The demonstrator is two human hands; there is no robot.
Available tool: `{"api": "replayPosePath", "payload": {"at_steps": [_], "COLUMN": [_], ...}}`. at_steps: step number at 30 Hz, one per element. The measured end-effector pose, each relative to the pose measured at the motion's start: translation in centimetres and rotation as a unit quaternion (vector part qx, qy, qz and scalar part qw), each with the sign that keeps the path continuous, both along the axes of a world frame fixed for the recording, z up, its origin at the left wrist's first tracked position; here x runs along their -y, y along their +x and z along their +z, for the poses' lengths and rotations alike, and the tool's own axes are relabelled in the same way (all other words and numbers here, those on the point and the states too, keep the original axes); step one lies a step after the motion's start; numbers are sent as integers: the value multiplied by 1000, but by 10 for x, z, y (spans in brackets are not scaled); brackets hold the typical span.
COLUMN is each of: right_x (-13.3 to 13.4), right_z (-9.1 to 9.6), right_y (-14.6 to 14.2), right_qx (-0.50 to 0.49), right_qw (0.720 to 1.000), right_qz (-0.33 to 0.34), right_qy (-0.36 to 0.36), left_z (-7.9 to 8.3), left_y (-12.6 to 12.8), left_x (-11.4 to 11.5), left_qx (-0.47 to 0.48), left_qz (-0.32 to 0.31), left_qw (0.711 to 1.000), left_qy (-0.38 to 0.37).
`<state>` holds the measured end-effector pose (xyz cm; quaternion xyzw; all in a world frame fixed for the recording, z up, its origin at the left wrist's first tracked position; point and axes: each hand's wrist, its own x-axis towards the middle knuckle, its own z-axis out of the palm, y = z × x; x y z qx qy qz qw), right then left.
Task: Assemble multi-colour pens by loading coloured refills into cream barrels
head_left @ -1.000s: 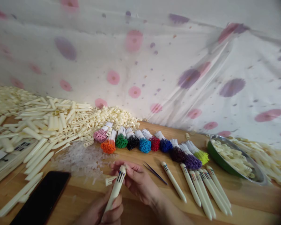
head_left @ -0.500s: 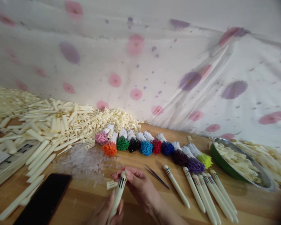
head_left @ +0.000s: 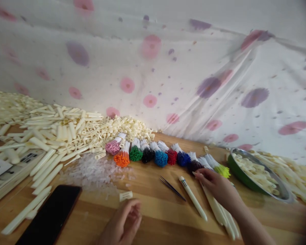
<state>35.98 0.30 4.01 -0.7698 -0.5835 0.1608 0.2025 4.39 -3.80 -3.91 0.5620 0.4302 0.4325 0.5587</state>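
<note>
My left hand (head_left: 124, 221) rests low at the centre, fingers loosely curled in, with no object showing in it. A cream slotted cap piece (head_left: 125, 195) lies just beyond its fingertips. To the right, my right hand (head_left: 215, 187) reaches over a row of cream multicolour pens. Its fingers are pinched together at the button end of a cream multicolour pen (head_left: 214, 207); the hand hides that end and parts of the neighbouring pens. Between my hands lie dark tweezers (head_left: 172, 189) and a separate multicolour pen (head_left: 193, 200).
Bundled refills in several colours, including orange (head_left: 121, 159) and red (head_left: 171, 159), line the middle. Clear small tubes (head_left: 91, 173), a black phone (head_left: 49, 217) and heaped cream pen parts (head_left: 66, 132) lie leftward. A green-sided bowl (head_left: 241, 180) of slotted parts stands right.
The multicolour pen has left my left hand. My right hand has moved from the centre to the pen row at right. My left hand has curled in, and the camera has shifted slightly.
</note>
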Motion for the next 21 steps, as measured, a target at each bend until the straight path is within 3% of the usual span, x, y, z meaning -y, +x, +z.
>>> {"api": "replayPosePath", "payload": {"at_steps": [3,8,11,15,21], "right_x": [7,7,-1,-11,-12], "right_z": [-18,-32,-30,-29,-31], "right_y": [9,-14,-45,-97,-164], "right_qx": [115,145,125,89,37], "right_qw": [993,989,986,974,942], "right_qz": [-5,22,92,193,324], "right_qy": [-40,21,57,77,78], "left_z": [14,26,24,25,51], "left_y": [-13,-34,-42,-53,-96], "left_x": [-9,-28,-34,-41,-74], "left_qx": [-58,-204,-317,-376,-488], "left_qz": [103,134,139,154,173], "left_qw": [989,953,909,881,826], "left_qy": [85,182,234,242,223]}}
